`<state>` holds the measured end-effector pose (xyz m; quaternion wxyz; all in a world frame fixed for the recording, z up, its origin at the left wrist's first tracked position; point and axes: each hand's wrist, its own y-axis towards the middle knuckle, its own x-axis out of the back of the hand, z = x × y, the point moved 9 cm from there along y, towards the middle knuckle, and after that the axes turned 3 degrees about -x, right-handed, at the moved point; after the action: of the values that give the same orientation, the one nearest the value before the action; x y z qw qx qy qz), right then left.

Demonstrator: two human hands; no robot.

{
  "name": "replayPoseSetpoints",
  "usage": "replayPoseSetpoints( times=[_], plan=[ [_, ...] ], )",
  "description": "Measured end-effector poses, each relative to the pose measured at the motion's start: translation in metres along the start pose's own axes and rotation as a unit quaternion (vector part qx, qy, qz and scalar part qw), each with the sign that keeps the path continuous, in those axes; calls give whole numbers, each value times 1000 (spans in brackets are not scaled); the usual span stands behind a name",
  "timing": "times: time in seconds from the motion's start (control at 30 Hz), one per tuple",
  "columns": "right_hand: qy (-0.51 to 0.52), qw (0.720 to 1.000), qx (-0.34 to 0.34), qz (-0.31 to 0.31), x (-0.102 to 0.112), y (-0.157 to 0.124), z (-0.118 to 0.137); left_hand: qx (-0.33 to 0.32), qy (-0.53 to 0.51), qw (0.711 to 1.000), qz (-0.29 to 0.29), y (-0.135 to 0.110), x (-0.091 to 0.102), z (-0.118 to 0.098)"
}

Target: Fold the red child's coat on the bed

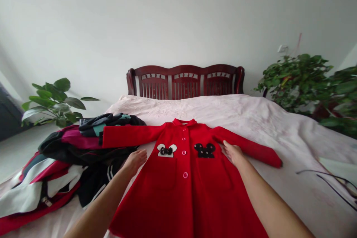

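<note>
Red coat (186,197) lies spread flat and buttoned at lower centre of the frame on the bed (281,137), sleeves (131,135) extended, no folds made. Right hand (233,154) rests open on the coat's chest; left hand (134,161) lies open at its edge, grasping nothing. Clothes heap (52,171) sits at left, under one sleeve.

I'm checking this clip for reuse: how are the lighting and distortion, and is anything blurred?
In the head view, the light is soft and even, with no hard glare on the red coat; wide-angle distortion splays the bed outward; the left hand and right hand show no obvious motion blur.
</note>
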<state>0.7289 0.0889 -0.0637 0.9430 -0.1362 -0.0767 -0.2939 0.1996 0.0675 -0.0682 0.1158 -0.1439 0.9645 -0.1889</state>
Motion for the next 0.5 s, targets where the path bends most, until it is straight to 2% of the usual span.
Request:
replayPoseSetpoints(
  times=[0.13, 0.23, 0.37, 0.5],
  plan=[
    [112, 986, -111, 63, -27, 18, -2, 60, -88, 994, 12, 46, -36, -2],
    [159, 973, -149, 74, -44, 28, -5, 79, -154, 985, 28, 71, -59, 1],
    [204, 970, -133, 12, -47, 48, -3, 67, -228, 971, 33, 97, -77, 0],
    [237, 966, -80, -60, -42, 71, 18, 17, -285, 957, 56, 118, -89, -26]
  ],
)
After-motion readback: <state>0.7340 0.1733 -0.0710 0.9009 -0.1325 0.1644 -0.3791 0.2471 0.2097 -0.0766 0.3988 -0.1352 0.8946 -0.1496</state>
